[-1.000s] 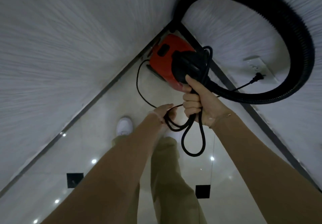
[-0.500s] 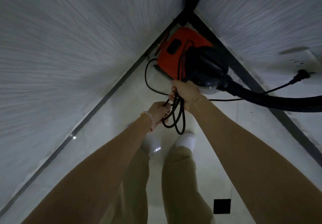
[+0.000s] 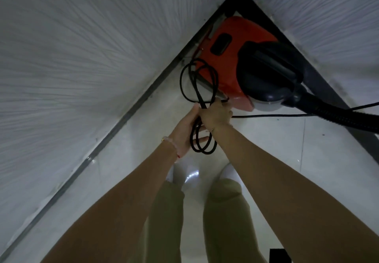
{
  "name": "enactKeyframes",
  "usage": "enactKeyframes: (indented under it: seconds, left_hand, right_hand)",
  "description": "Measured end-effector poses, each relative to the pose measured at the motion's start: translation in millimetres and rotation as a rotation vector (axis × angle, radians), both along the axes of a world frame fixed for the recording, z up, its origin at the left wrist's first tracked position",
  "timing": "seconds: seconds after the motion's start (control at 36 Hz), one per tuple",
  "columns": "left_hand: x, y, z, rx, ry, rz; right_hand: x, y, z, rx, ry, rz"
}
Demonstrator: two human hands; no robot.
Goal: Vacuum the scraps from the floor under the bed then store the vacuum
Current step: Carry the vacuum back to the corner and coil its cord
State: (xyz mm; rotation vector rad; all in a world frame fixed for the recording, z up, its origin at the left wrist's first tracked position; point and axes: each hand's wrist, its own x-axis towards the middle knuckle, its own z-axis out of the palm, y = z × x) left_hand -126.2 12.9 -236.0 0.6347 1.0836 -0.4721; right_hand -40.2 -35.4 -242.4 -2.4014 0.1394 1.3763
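Observation:
A red and black vacuum (image 3: 229, 62) sits on the floor in the corner where two white walls meet. Its ribbed black hose (image 3: 336, 115) runs off to the right. The black power cord (image 3: 196, 78) is gathered in loops in front of the vacuum. My right hand (image 3: 215, 115) is closed around the loops just before the vacuum's front edge. My left hand (image 3: 184, 131) cups the lower part of the loops from the left, fingers wrapped around them. A straight length of cord (image 3: 272, 115) leads away to the right.
White walls (image 3: 82, 58) with dark skirting (image 3: 123, 117) close in on the left and right of the corner. The pale tiled floor (image 3: 307, 160) shows a small black inset tile (image 3: 280, 255) at the lower right. My legs and white shoes (image 3: 184, 172) stand below the hands.
The view has closed in on the corner and the vacuum looks larger. My hands have lowered the looped cord toward the vacuum's front; loops now stand up above my right hand.

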Motion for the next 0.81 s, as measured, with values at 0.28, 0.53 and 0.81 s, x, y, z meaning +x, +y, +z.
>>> enactKeyframes:
  seconds: [0.28, 0.53, 0.81]
  left_hand:
    - [-13.2, -9.4, -8.1, -0.144, 0.045, 0.154]
    - [-17.9, -22.7, -2.2, -0.261, 0.107, -0.143]
    - [5.5, -36.4, 7.5, -0.120, 0.195, -0.004]
  right_hand:
    - [-20.0, -21.3, -16.9, 0.160, -0.104, 0.021]
    - [-54.4, -77.7, 6.7, 0.217, -0.063, 0.298]
    - [-72.3, -104.0, 40.0, 0.234, -0.487, 0.109]
